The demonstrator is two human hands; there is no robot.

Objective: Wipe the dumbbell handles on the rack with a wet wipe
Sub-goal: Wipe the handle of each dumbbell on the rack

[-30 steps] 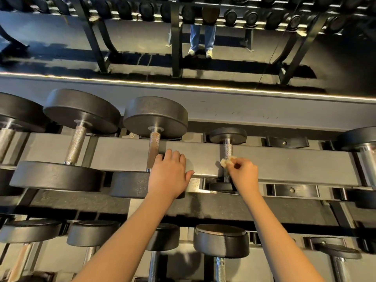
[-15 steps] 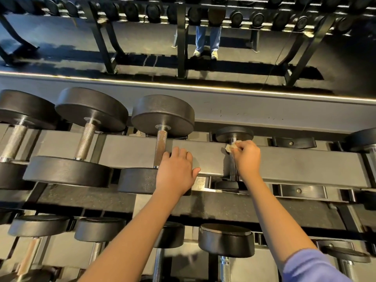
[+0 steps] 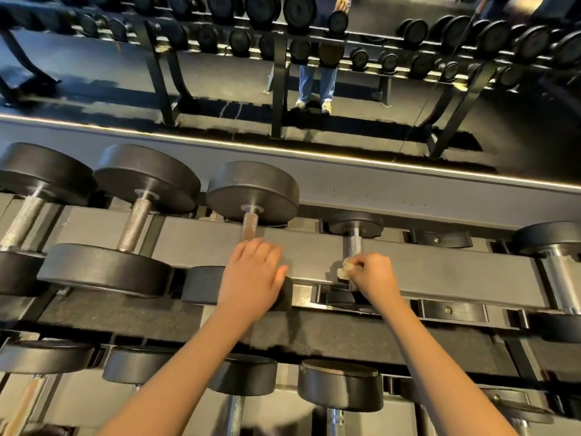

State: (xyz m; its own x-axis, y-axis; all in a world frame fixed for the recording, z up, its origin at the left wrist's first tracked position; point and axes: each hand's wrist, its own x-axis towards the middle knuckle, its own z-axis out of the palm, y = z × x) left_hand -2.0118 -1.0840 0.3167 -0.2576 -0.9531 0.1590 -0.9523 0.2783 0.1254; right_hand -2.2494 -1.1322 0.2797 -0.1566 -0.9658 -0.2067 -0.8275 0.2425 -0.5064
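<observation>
My right hand [image 3: 374, 278] was clamped on a small, crumpled, off-white wet wipe [image 3: 344, 269]. My curled fingers and thumb pinched it against the near part of a thin, knurled steel handle [image 3: 355, 243]. The handle belonged to a small black round-headed dumbbell [image 3: 355, 223], which lay across the wide grey metal beam of the rack [image 3: 440, 272]. Its far head sat beyond the beam, and its near head was mostly hidden under my right wrist.

Just left of the small dumbbell, my left hand [image 3: 251, 278] lay flat and relaxed, palm down, gripping nothing. Its straight fingers rested on the beam and its heel lay over the near head of a larger black dumbbell [image 3: 253, 190]. My fingertips covered the near end of that dumbbell's rough steel grip.

Further left of the small dumbbell, two more large black dumbbells [image 3: 135, 225] lay across the same beam. To its right sat two black cradles [image 3: 440, 239], one at the far edge of the beam and one at the near edge. Past them, at the picture's edge, was a dumbbell with a thick polished chrome grip [image 3: 559, 278].

Nearer to me than the small dumbbell, a lower shelf carried a row of round black dumbbell heads [image 3: 339, 385], partly crossed by my bare forearms. Beyond the small dumbbell ran a thin bright strip of light [image 3: 314, 152]. Past it stood a dark rack of many small dumbbells [image 3: 424, 29] and a person's legs in blue jeans and pale shoes [image 3: 316, 83].
</observation>
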